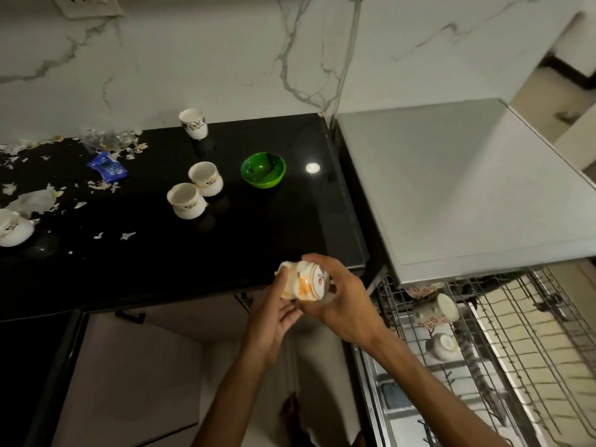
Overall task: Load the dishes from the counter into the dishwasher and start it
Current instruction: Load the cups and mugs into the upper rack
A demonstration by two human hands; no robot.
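Hands met over the counter point(180, 269) edge: the right hand point(338, 301) clasped a white cup point(304, 282) on its side, the left hand point(274, 317) cupped it underneath. Rack point(503, 333) stood pulled out at the right, mugs point(437, 312) already in it. Passed carelessly between hands above the floor, the cup looked likely to slip and smash.

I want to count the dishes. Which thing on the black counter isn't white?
The green bowl, sitting right of the cups. The cup at the back and the pair of cups in front are all white.
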